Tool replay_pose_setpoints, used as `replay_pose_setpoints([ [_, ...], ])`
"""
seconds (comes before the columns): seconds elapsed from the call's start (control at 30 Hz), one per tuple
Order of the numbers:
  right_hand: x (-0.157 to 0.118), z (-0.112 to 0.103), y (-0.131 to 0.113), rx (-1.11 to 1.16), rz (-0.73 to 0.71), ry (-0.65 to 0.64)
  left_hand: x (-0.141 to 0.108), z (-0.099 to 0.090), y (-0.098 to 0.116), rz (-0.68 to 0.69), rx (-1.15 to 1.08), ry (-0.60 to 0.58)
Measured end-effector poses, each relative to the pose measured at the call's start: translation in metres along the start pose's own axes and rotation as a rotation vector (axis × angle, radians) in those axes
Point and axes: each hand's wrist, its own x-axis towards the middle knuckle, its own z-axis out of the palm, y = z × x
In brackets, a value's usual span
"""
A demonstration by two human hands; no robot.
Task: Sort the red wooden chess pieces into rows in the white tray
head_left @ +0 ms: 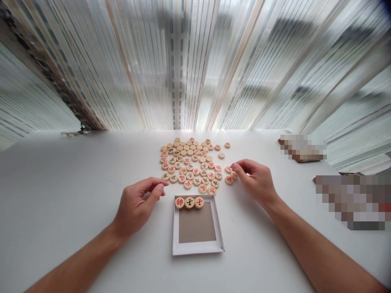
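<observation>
Tray (198,249): shallow and straight-sided, with low white walls that look like card and a brownish-grey panel in its floor.
Row in the tray: 3 discs (189,202) side by side along the far wall, characters up: red, black, red from left to right; round, thick, pale wood by the look.
Left hand (137,205): off the tray's far left corner, near the loose discs; grip loosely curled, no disc showing in it; whether thumb and fingers meet, I cannot tell.
Right hand (253,179): fingertips at a cluster of 3 red-marked discs (229,179); thumb and index finger close together, but whether they pinch a disc I cannot tell.
Step in hand: seemingly, singling out a disc at that cluster.
Next move's demand: probably a light fingertip hold on a rounded rim, sparing the neighbours a nudge.
Loose discs (196,171): a broad patch beyond the tray, many with red or black characters up.
Plain-topped discs (183,152): smooth, blank, packed at the far side.
Table (76,171): smooth, white, faintly glossy.
Curtain (152,61): sheer, banded with stripes.
</observation>
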Motion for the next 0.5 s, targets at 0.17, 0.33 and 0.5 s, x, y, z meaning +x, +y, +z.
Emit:
replay_pose_setpoints([
  [0.17,-0.0023,-0.0003,-0.0019,-0.002,-0.036,0.03,0.0005,0.0002,0.0017,-0.011,-0.011,-0.003],
  [0.33,-0.0022,-0.0002,-0.0005,-0.001,-0.057,0.046,-0.0003,-0.0007,-0.0011,-0.01,-0.004,-0.012],
  [0.5,0.0,0.0025,0.0016,-0.016,-0.089,0.002,-0.0013,-0.0014,-0.0062,-0.011,0.017,-0.017],
])
